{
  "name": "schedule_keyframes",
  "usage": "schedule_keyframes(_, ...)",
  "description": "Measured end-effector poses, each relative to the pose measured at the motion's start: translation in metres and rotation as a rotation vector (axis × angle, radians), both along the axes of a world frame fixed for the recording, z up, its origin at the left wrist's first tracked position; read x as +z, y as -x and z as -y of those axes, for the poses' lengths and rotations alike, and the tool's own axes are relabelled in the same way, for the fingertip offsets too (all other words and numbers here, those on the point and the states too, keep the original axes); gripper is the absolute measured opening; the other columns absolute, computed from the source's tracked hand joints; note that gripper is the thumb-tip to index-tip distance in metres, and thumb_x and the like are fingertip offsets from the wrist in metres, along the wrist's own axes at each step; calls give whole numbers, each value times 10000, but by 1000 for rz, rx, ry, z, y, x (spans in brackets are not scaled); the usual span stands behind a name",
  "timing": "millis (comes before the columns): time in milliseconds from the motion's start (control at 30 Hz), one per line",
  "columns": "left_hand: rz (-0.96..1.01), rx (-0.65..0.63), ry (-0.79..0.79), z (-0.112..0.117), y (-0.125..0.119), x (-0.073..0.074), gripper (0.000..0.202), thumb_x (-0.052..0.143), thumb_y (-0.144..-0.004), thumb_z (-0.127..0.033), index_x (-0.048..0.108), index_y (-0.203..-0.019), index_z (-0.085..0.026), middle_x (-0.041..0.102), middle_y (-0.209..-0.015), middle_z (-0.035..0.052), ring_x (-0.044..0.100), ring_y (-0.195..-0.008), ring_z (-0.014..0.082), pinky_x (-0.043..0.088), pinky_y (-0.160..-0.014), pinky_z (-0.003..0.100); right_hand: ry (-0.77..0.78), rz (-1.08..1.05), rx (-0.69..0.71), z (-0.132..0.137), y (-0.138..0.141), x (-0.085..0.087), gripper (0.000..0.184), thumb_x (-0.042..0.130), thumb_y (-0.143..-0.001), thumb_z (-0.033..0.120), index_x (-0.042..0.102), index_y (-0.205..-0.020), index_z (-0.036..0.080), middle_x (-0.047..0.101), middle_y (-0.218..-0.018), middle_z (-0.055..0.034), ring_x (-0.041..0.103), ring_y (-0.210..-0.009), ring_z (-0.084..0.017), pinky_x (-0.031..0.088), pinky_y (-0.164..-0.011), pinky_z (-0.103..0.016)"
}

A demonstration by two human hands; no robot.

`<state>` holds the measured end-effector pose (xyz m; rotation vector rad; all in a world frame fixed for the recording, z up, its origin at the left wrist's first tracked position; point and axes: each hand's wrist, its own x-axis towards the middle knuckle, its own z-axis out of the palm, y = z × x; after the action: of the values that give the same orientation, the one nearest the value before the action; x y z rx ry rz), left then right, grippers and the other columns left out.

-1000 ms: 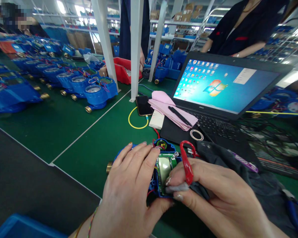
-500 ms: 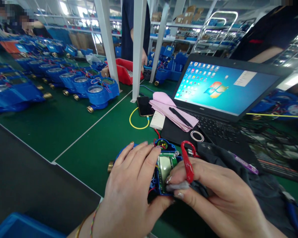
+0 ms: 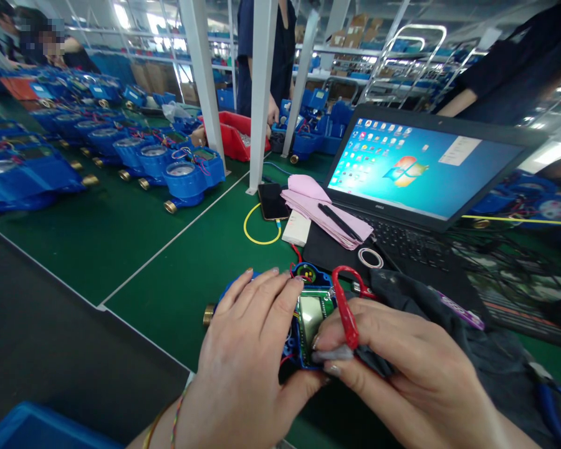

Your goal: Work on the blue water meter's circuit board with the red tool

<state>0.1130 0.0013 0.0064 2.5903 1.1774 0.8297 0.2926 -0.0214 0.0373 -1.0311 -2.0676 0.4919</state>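
Under my left hand [image 3: 250, 330] lies a blue water meter [image 3: 318, 272], its housing uncovered over a green circuit board with a small grey display [image 3: 311, 313]. My left fingers wrap over the meter's left side and hide much of it. A brass threaded end [image 3: 208, 315] sticks out at the left. My right hand [image 3: 402, 362] pinches a grey-wrapped connector [image 3: 331, 355] between thumb and fingers, against the lower right of the board. From it a thick red cable [image 3: 343, 299] loops upward; whether the connector's tip touches the board is hidden.
Behind the meter stand a laptop [image 3: 416, 165], pink cloths [image 3: 327, 209] with a black pen, a phone [image 3: 273, 201] and a tape roll [image 3: 370, 257]. Dark fabric [image 3: 411, 305] lies right. Several blue meters [image 3: 184, 178] line the left, beyond white posts [image 3: 262, 93]. Co-workers stand behind.
The red cable loop has tilted slightly left with a small shift of my right hand. My left hand keeps its grip. The co-workers behind the post and laptop have shifted.
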Motion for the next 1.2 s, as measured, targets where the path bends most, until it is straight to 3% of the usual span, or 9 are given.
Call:
schedule_keyframes(333, 0, -7, 7, -3, 0, 1, 635, 638, -706, -343, 448, -1292, -187, 533, -1323, 44, 454, -1238, 227, 292, -1122, 454, -118, 22, -5, 3, 2, -3, 73, 563, -865, 75, 614, -879, 125, 663, -783, -35, 627, -721, -118, 526, -687, -213)
schedule_keyframes(633, -21, -4, -29, -2, 0, 1, 612, 612, -756, -375, 440, -1298, -150, 548, -1301, 94, 477, -1218, 272, 355, -1079, 516, -81, 23, 4, 0, 4, -4, 90, 553, -844, 58, 580, -850, 144, 623, -730, -31, 575, -659, -139, 487, -600, -252)
schedule_keyframes(867, -73, -1, -76, -3, 0, 1, 648, 615, -712, -330, 416, -1295, -131, 557, -1287, 136, 508, -1192, 325, 423, -1009, 586, -50, 0, -4, 0, 5, -5, 102, 524, -857, 82, 578, -842, 167, 621, -718, -23, 564, -656, -142, 468, -596, -253)
schedule_keyframes(1200, -88, -5, -39, -2, 2, -1, 648, 609, -726, -322, 394, -1308, -133, 522, -1319, 143, 469, -1232, 319, 383, -1046, 602, 9, 18, -12, 0, 4, -8, 88, 529, -853, 107, 582, -814, 166, 600, -734, -9, 545, -686, -139, 426, -621, -257)
